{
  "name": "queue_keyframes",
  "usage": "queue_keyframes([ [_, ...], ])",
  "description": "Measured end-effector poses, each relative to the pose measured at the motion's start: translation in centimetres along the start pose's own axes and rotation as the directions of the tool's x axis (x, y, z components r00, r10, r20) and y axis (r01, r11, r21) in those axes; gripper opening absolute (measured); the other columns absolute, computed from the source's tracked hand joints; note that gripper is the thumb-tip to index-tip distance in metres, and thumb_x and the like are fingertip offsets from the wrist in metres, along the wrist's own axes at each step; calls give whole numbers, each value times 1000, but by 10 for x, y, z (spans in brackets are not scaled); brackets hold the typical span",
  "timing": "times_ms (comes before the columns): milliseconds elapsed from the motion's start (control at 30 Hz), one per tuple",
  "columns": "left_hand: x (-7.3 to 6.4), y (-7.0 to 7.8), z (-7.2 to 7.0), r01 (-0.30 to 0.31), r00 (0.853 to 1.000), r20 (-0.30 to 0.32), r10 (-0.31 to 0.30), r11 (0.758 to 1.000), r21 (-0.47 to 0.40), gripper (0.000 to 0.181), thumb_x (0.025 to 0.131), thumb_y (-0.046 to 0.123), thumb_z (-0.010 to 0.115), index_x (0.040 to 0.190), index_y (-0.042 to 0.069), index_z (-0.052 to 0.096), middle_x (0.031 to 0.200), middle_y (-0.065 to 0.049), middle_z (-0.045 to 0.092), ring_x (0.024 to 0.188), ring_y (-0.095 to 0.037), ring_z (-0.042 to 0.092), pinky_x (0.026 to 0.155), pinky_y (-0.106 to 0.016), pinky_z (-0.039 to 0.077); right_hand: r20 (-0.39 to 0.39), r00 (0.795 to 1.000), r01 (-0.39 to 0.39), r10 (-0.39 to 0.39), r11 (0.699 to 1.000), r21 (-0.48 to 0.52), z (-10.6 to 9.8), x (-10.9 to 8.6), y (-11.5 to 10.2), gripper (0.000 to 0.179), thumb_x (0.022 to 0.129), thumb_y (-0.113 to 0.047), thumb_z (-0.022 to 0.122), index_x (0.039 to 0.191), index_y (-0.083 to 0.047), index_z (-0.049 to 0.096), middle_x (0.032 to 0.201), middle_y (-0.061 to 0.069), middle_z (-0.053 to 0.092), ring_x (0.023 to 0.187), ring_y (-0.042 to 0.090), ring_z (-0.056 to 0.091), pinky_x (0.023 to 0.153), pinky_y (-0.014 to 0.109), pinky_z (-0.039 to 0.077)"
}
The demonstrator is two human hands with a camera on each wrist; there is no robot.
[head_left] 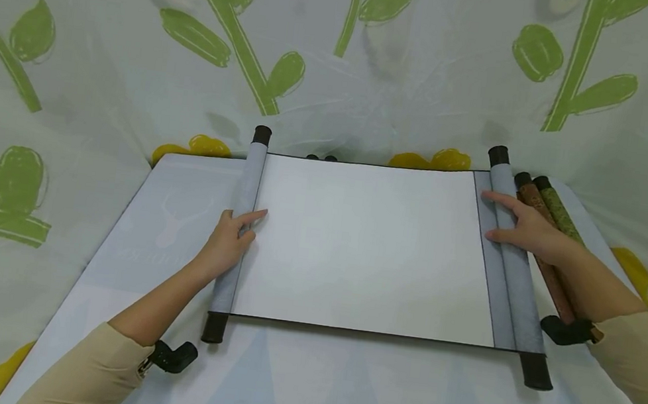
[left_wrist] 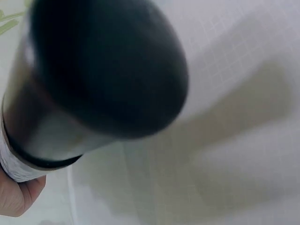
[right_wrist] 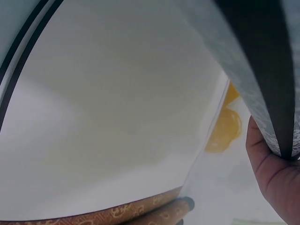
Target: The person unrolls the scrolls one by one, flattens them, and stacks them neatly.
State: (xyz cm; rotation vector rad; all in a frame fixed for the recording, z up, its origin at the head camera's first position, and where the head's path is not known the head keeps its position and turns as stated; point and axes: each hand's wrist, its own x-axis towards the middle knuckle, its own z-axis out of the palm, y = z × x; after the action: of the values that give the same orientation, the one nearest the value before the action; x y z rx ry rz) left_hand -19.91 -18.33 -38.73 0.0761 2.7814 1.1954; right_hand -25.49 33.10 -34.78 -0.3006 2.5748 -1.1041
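A hanging scroll point(head_left: 367, 247) with a blank white sheet, grey-blue borders and black roller knobs lies unrolled across the table. My left hand point(head_left: 223, 244) grips its left roller point(head_left: 253, 180) from the outer side, index finger reaching over the sheet's edge. In the left wrist view a black knob point(left_wrist: 108, 65) fills much of the picture, and part of the left hand point(left_wrist: 18, 194) shows under the roller. My right hand point(head_left: 527, 232) holds the thicker right roll point(head_left: 516, 277), its thumb and a finger over the grey border. The right wrist view shows the right hand point(right_wrist: 276, 180) against that roll.
Two rolled scrolls, one brown patterned point(head_left: 554, 288) and one green patterned point(head_left: 557, 205), lie right of the open scroll, under my right forearm. Small black knobs point(head_left: 322, 158) peep out behind its far edge. A leaf-printed cloth point(head_left: 432, 94) hangs behind the table point(head_left: 332, 389).
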Motion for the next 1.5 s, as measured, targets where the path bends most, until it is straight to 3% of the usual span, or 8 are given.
queue_keyframes([
  [133,-1,0,0,14,1000,-12,-14,1000,10,52,96,14,41,147,18,35,131,-34,30,99,-35,39,76,-42,37,-16,1000,-13,12,999,-31,-3,-2,0,86,86,-12,68,152,-10,12,154,28,3,137,50,9,101,65,19],
  [300,1,0,0,1,999,-47,1,999,35,63,91,23,63,147,19,35,125,-34,38,110,-41,44,88,-52,41,-21,1000,-16,15,998,-54,-5,-3,2,86,86,-13,69,152,-11,14,154,29,5,137,50,11,101,65,20],
  [400,3,-2,-1,-1,998,-55,2,999,34,67,87,22,69,146,19,37,125,-33,40,115,-42,43,92,-54,40,-20,1000,-11,10,998,-62,-5,-4,4,87,86,-14,69,152,-10,13,154,30,5,137,51,10,101,66,20],
  [767,1,-5,-5,2,999,-37,-2,1000,0,59,92,14,54,148,21,34,137,-31,34,117,-40,41,91,-53,40,-19,1000,-19,17,996,-89,-11,-11,5,88,86,-15,68,152,-10,10,152,32,3,137,53,5,101,67,17],
  [967,-2,-6,-8,-27,999,-28,28,999,25,61,91,12,44,150,22,30,138,-33,31,106,-37,43,80,-44,41,-18,1000,-27,25,995,-100,-16,-12,9,90,86,-15,69,153,-11,10,153,30,1,138,52,3,102,68,15],
  [1067,-2,-6,-9,-25,999,-25,26,999,39,63,89,13,46,150,22,29,136,-34,33,99,-36,44,77,-42,42,-14,1000,-28,26,995,-98,-17,-12,8,90,86,-14,69,152,-10,10,153,31,0,137,53,2,102,68,14],
  [1300,-4,-6,-9,-3,1000,-23,3,1000,8,70,87,16,64,149,18,31,135,-32,35,116,-42,43,90,-56,40,4,1000,-21,21,996,-91,-21,-10,13,90,87,-12,68,152,-9,7,153,32,-1,137,53,2,101,68,15],
  [1500,-3,-6,-8,9,1000,-29,-9,1000,10,71,84,11,54,150,20,28,133,-30,38,111,-37,43,85,-51,41,23,999,-22,24,994,-109,-25,-12,18,89,87,-13,68,152,-7,7,152,32,-2,136,54,2,101,69,14],
])
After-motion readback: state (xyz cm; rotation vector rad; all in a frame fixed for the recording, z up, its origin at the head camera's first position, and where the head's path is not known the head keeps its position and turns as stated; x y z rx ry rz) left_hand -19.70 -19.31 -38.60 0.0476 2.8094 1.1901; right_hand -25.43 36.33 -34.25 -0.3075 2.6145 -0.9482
